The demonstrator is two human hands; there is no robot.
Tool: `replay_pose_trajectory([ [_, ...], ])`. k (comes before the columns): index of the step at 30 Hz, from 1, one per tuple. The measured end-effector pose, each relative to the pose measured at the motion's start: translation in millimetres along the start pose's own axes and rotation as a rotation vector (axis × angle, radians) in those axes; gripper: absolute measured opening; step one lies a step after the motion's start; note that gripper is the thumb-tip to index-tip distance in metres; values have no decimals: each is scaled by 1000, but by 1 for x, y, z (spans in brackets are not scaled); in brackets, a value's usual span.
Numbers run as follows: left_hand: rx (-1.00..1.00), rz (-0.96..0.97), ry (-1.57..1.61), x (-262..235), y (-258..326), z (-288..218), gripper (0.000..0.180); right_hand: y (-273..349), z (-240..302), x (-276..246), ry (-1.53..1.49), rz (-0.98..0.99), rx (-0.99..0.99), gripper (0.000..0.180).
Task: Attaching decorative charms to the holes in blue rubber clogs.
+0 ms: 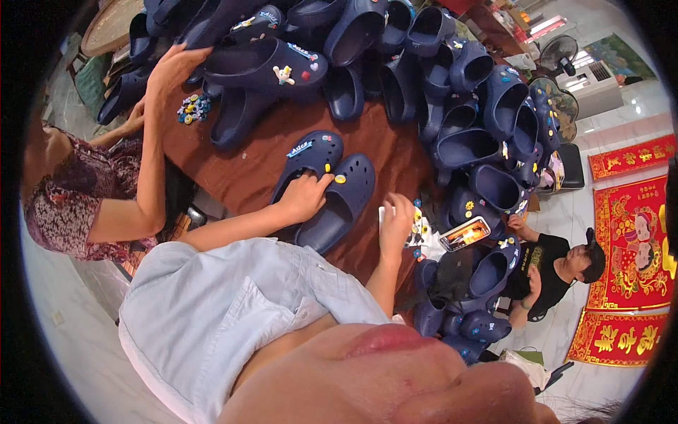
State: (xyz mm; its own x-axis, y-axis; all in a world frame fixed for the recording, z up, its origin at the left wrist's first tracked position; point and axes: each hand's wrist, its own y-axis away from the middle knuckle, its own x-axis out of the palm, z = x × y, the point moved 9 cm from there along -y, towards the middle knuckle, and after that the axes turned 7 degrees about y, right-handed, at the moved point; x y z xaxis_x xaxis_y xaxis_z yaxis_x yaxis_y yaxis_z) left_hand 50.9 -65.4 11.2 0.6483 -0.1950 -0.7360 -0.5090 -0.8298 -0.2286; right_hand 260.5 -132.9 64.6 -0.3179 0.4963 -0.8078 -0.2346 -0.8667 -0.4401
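Observation:
A pair of navy clogs lies before me on the brown cloth: the left clog (326, 147) carries a light-blue lettered charm and small charms, the right clog (339, 212) a yellow round charm (340, 179). My left hand (305, 198) is closed on the left clog, some fingers inside its opening, the index finger reaching along its upper by a yellow charm. To the right, my right hand (397, 219) bends its fingers over a white packet (385, 220) beside small colourful charms (418, 227). Whatever its fingertips pinch is hidden.
Stacked navy clogs (466, 146) line the far and right sides of the table. A lit phone (464, 234) lies right of the charms. At left, another person's hand (176, 67) touches a decorated clog near a charm heap (193, 109). A person in a black cap (558, 272) is at right.

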Motion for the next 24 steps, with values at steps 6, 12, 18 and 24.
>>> replay_pose_trajectory([
  [6, 37, -86, 77, -6, 1, -4, 72, -24, 92, 54, -250, 196, -313, 33],
  [12, 10, -59, 128, -9, 0, -4, 94, -19, 102, 69, -181, 200, -365, 25],
  [18, 50, -43, 100, -8, -1, -9, 95, -19, 102, 50, -312, 79, -306, 10],
  [24, 26, -29, 78, -13, 1, -12, 92, -21, 81, 48, -461, 33, -79, 9],
])
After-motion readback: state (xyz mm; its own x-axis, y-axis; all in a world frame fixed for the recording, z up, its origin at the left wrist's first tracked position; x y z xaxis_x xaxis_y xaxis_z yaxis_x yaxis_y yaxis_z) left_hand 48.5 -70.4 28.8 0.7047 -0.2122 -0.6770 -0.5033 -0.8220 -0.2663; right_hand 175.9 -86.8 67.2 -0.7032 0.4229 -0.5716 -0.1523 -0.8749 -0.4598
